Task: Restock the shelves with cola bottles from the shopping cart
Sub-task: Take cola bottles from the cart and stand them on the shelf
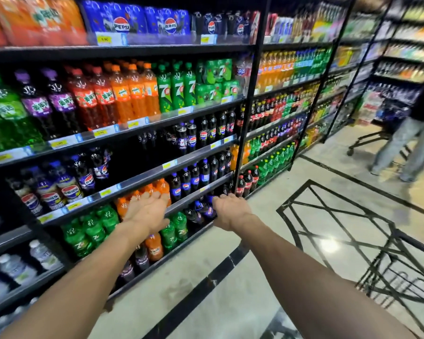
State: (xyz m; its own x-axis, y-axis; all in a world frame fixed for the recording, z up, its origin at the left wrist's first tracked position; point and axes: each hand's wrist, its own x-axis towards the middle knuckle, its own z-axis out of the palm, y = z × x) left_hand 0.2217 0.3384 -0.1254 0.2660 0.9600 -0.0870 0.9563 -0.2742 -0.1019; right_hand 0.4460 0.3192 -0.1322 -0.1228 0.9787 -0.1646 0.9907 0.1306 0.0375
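Both my arms reach toward the low shelves of a drinks rack. My left hand (146, 211) is spread, fingers straight, in front of orange soda bottles (157, 185) and the shelf rail (194, 198), holding nothing. My right hand (229, 211) reaches toward dark cola bottles with blue labels (203, 207) lying low on the bottom shelf; its fingers look relaxed, and whether they touch a bottle is unclear. More upright cola bottles (185, 181) stand on the shelf above. The black wire shopping cart (367, 243) stands at my right and looks empty.
Green soda bottles (91, 231) fill the bottom shelf left of my hands, water bottles (17, 267) further left. Another rack of drinks (279, 123) continues to the right. A person (411, 133) with a second cart (375, 138) stands down the aisle on the tiled floor.
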